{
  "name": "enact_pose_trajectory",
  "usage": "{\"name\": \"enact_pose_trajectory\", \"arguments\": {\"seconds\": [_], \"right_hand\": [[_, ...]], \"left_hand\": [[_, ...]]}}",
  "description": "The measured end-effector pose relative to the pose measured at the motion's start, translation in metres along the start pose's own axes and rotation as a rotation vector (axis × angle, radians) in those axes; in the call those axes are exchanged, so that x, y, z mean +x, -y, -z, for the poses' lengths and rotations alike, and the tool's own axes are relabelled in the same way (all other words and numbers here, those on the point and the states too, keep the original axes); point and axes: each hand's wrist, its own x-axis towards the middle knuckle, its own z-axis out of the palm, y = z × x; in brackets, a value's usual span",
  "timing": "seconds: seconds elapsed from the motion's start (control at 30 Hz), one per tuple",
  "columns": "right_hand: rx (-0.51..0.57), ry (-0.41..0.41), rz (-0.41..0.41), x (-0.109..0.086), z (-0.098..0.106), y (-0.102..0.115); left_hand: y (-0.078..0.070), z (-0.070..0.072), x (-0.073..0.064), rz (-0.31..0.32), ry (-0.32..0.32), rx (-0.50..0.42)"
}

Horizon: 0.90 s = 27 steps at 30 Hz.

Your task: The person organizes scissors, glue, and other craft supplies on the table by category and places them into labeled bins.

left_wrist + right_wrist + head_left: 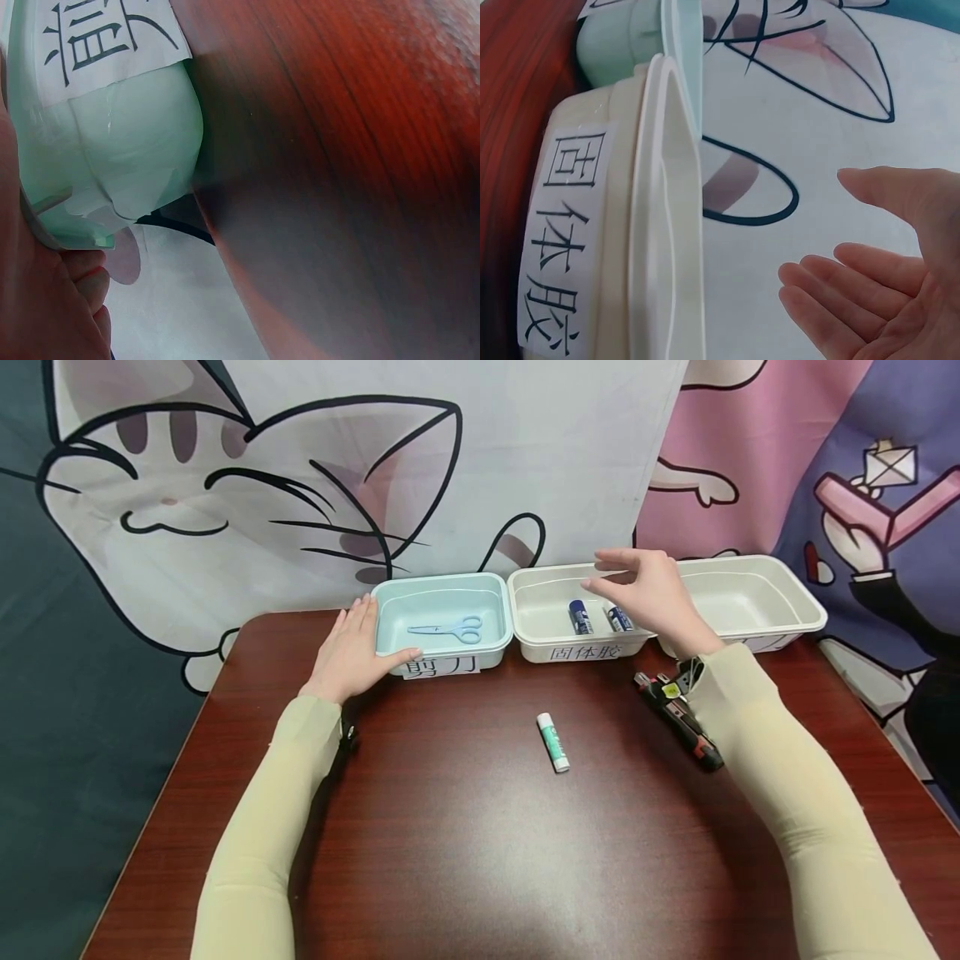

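"Glue sticks (581,617), two with dark blue on them, are in the middle box (536,650). I see them through the head camera, from my seat far away."

"Is that all of them?"

"One more, a green and white glue stick (552,743), lies on the tabletop (450,827), on the near side of the boxes."

"Who is holding what?"

"I see the right hand (652,597) up by the right end of the middle box. It holds nothing, and its thumb and fingers are spread apart. The left hand (348,652) rests on the left end of the blue box (491,658). Its fingers are straight and its thumb lies by the front edge, so it touches the box without grasping it."

"What is in the blue box?"

"Light blue scissors (448,629), with the points to the left. A paper label (472,664) with big black writing is on the front."

"And on the right?"

"A cream box (757,606), partly behind the right hand. Black and red tools (684,722) lie near the right sleeve (787,793). It hides some, so I can't tell how many."
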Motion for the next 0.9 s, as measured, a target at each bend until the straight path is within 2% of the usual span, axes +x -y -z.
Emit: {"name": "enact_pose_trajectory", "arguments": {"seconds": [0.47, 0.9], "right_hand": [[0.021, 0.028, 0.067, -0.024, 0.008, 0.019], [0.025, 0.018, 0.155, -0.04, 0.005, 0.024]], "left_hand": [[0.0, 0.001, -0.001, -0.004, -0.005, -0.01], [0.002, 0.0, -0.001, -0.008, -0.004, -0.008]]}}
